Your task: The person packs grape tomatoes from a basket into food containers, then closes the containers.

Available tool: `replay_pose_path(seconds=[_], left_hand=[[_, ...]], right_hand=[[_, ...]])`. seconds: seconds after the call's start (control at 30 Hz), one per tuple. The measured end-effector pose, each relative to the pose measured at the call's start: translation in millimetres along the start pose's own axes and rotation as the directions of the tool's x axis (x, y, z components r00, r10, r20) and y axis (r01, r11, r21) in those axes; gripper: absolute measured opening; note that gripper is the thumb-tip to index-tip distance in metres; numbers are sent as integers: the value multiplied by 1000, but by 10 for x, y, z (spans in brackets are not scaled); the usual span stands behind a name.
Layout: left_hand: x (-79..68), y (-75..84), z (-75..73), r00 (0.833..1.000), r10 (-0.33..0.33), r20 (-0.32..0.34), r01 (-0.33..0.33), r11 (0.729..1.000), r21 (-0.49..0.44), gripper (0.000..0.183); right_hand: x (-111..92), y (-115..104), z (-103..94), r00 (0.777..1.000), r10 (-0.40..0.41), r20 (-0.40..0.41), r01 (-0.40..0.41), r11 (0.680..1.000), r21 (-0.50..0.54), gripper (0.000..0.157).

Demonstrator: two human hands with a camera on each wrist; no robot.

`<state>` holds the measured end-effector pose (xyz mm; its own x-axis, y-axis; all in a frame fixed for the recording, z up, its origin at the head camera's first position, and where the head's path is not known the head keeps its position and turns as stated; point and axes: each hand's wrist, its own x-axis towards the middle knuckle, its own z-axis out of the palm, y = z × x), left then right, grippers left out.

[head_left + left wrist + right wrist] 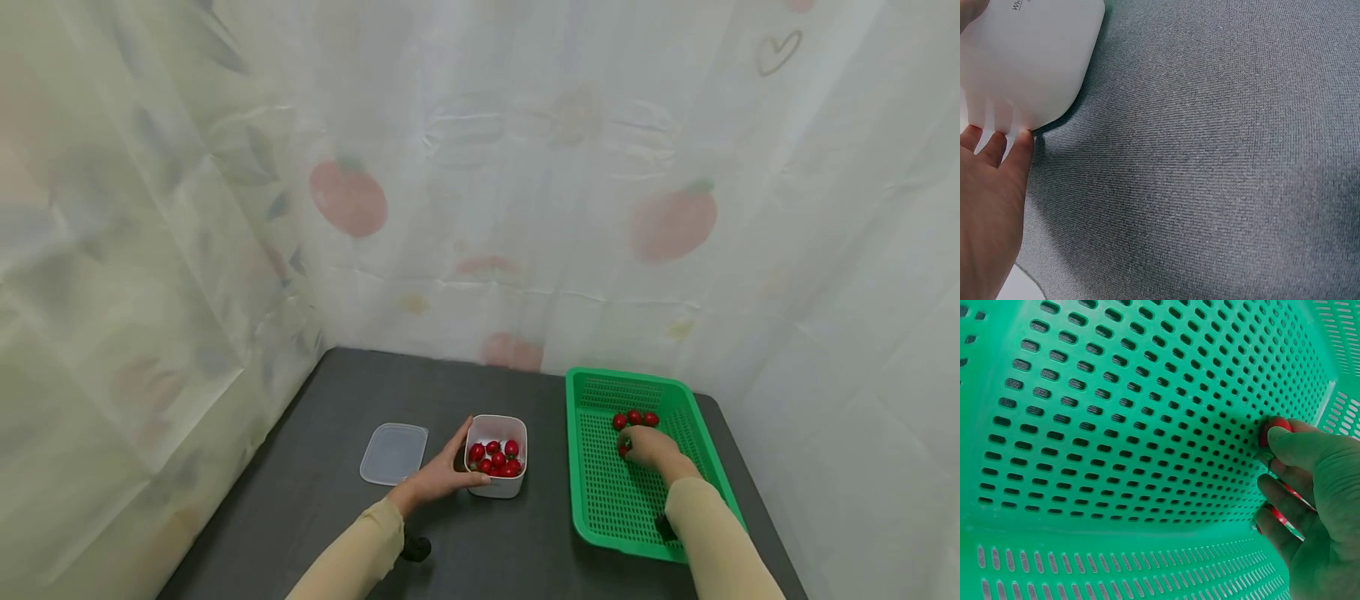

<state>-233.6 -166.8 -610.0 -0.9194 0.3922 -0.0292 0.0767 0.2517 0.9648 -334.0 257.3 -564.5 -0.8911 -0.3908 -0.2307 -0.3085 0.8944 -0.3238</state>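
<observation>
A white, square-sided plastic container (pixel 495 488) stands on the table with several red cherry tomatoes (pixel 498 459) inside. My left hand (pixel 441 478) holds it from the left, thumb along the near side; in the left wrist view the fingertips (pixel 1022 139) touch its white wall. Over on the right, my right hand (pixel 651 447) reaches into a green perforated basket (pixel 574 467). Its thumb and index finger pinch a cherry tomato (pixel 1275 429) close to the basket floor. A few loose tomatoes (pixel 634 417) lie just beyond that hand, partly hidden by fingers in the right wrist view.
A translucent lid (pixel 393 454) lies flat on the dark table (pixel 450 383), left of the container. Curtains printed with fruit (pixel 495 208) hang behind the table and along both sides. The basket's raised walls surround the right hand.
</observation>
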Motion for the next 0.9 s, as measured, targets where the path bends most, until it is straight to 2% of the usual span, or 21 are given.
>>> replay_pose_path(seconds=[0.17,0.3,0.73,0.9], left_hand=[[-1,10,1,1000,-3,1,3,1000,-5,110],[-9,14,1,1000,-9,13,9,1000,-25,109],[-3,-18,-7,1000,-12,17,12,999,-41,110],[2,-20,-13,1000,-9,15,9,999,-34,110]], right_hand=[[5,16,-15,998,-46,-35,46,999,-9,21],[-23,7,-81,993,-92,-76,92,996,-3,26],[-113,-140,-520,957,-201,-209,225,970,96,29],[-96,-226,-628,946,-229,-229,258,960,105,29]])
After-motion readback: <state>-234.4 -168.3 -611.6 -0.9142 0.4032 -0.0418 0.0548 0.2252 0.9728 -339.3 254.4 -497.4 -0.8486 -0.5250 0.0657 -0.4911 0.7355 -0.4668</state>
